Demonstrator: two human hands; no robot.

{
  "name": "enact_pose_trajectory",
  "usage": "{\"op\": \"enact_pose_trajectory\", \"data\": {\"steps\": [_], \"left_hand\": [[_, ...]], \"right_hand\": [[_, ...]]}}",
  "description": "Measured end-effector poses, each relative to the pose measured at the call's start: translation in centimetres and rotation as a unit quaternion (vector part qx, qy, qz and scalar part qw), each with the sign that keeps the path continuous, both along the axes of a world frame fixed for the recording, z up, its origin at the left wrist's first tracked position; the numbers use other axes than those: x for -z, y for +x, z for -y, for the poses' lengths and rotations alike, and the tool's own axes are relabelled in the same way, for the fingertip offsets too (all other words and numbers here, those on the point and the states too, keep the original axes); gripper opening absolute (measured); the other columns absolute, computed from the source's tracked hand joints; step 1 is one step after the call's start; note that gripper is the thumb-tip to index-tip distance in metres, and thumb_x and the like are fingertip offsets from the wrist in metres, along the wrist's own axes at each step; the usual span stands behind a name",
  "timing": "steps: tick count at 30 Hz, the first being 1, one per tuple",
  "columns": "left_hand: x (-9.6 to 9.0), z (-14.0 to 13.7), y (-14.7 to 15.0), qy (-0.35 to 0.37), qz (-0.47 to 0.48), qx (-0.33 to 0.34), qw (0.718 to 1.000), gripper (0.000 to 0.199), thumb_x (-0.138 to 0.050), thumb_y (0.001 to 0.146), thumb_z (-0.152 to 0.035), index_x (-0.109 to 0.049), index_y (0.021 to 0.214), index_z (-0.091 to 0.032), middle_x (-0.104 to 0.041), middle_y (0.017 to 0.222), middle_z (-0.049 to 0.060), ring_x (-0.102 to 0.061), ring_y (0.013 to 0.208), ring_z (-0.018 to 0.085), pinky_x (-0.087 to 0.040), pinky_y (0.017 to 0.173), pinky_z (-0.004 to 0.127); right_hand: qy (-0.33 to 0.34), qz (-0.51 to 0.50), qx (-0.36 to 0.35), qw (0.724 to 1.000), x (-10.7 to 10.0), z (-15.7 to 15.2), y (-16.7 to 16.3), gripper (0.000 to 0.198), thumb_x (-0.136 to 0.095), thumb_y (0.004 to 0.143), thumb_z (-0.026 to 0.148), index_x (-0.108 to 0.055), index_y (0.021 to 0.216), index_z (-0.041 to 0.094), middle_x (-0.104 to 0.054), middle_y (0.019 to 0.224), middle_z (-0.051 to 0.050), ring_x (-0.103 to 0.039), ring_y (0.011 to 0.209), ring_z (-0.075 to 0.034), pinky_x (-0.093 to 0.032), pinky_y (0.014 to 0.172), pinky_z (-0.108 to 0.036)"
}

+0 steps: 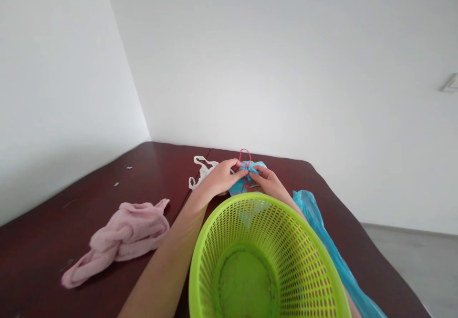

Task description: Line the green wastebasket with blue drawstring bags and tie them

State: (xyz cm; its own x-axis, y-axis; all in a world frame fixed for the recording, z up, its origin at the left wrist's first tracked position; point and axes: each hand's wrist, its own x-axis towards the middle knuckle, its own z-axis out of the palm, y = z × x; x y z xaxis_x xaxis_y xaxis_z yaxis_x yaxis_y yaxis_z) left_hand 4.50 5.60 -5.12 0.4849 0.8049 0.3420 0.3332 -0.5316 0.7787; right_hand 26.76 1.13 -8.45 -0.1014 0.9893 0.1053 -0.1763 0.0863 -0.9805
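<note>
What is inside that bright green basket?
Nothing shows inside the green basket: only its bare mesh floor and walls. Beyond its far rim both hands, left hand and right hand, pinch blue fabric with red cord; the rim hides its lower part.

Glossy perforated plastic basket [265, 256], soft matt pink cloth [121, 237], polished dark wood table [43, 241], thin shiny blue plastic sheet [322, 232]
</note>
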Motion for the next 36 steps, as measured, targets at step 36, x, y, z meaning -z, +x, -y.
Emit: {"op": "enact_pose_trajectory", "data": {"steps": [36], "left_hand": [[-0.3,-2.5,-1.2,-0.044,0.287,-0.139,0.947,0.030,-0.068,0.112,-0.056,-0.064,0.119,-0.027,-0.068,0.086,-0.001,-0.069,0.075,0.022,-0.060,0.070,0.032]], "right_hand": [[0.124,0.147,0.150,0.970,0.2,0.7,1.1,0.055,-0.104,0.078,0.074,-0.088,0.098,0.025,-0.074,0.075,0.000,-0.058,0.069,-0.019,-0.046,0.067,-0.034]]}}
